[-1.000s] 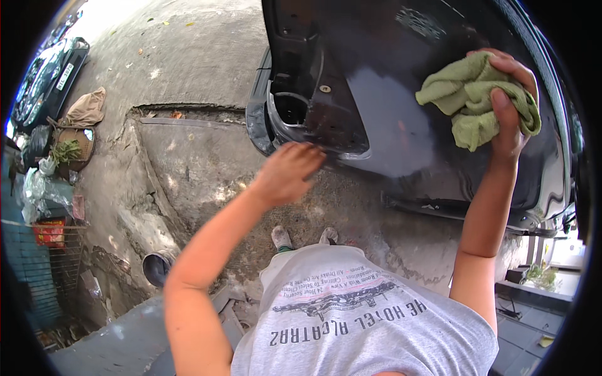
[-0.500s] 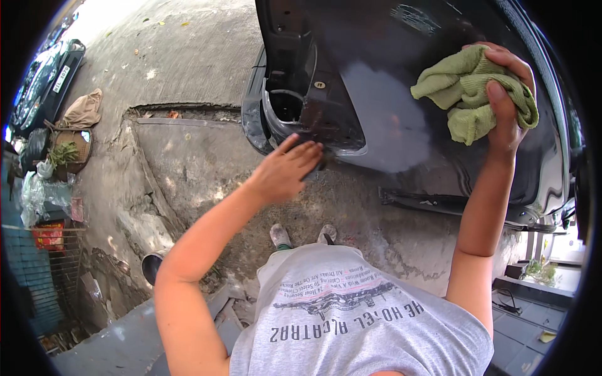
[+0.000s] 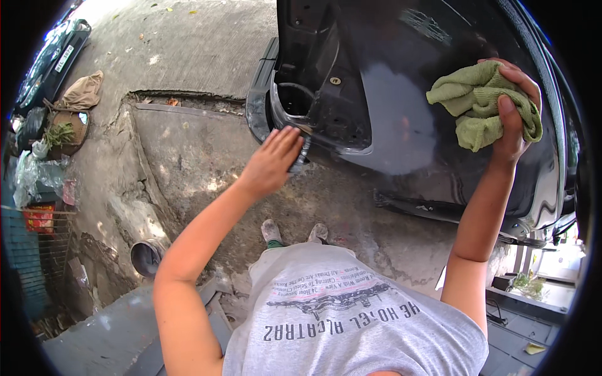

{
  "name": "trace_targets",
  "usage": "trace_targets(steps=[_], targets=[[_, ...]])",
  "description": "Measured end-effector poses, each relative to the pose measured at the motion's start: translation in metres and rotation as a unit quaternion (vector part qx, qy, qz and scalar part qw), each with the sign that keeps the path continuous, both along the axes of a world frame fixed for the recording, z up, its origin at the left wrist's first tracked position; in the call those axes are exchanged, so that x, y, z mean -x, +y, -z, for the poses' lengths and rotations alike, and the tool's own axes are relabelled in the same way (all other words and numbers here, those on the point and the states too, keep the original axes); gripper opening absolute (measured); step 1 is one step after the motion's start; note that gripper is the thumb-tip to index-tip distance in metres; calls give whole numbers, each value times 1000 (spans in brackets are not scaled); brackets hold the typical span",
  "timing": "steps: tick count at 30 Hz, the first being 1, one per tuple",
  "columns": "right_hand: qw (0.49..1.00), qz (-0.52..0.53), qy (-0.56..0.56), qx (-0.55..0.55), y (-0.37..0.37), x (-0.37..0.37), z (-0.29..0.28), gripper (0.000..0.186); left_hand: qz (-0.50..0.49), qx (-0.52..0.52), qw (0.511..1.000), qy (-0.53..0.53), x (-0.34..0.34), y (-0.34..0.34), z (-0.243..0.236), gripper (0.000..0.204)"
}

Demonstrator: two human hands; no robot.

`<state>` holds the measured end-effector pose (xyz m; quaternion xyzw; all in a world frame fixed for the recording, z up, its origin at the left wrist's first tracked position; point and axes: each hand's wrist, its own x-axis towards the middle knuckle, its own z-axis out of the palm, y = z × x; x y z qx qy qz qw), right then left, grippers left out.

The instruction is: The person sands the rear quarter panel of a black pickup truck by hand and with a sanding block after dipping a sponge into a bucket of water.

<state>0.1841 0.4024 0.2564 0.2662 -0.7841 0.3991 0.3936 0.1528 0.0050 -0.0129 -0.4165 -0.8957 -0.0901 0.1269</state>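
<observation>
My right hand (image 3: pixel 513 128) grips a crumpled green cloth (image 3: pixel 476 103) and holds it up over the dark glossy car panel (image 3: pixel 401 119). Near the panel's lower left corner, my left hand (image 3: pixel 273 160) lies with its fingers together over a small dark pad with a ribbed edge (image 3: pixel 301 158). Most of that pad is hidden under the palm, so its exact kind is unclear. Beside the left fingertips, the car's corner has a round dark opening (image 3: pixel 293 100) and a curved black bumper end (image 3: pixel 258 103).
A shallow trench (image 3: pixel 182 103) cuts the concrete behind the left hand. A metal bucket (image 3: pixel 145 258) stands left of my feet. Farther left are a beige cloth bundle (image 3: pixel 83 91), plastic bags (image 3: pixel 41 178) and another parked car (image 3: pixel 53 59). Grey panels (image 3: pixel 520 332) lie at lower right.
My left hand has moved left along the car's corner with the dark pad, and more of the pad shows. The right hand keeps its hold on the green cloth. The view has shifted slightly.
</observation>
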Motion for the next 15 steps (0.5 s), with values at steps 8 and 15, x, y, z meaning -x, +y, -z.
trace_targets(steps=[8, 15], targets=[[999, -36, 5, 20, -2, 1, 1, 43, 199, -40, 976, -82, -7, 61, -1, 89], [1000, -21, 1, 1, 2, 0, 1, 44, 157, 72, 983, -60, 27, -5, -26, 82]])
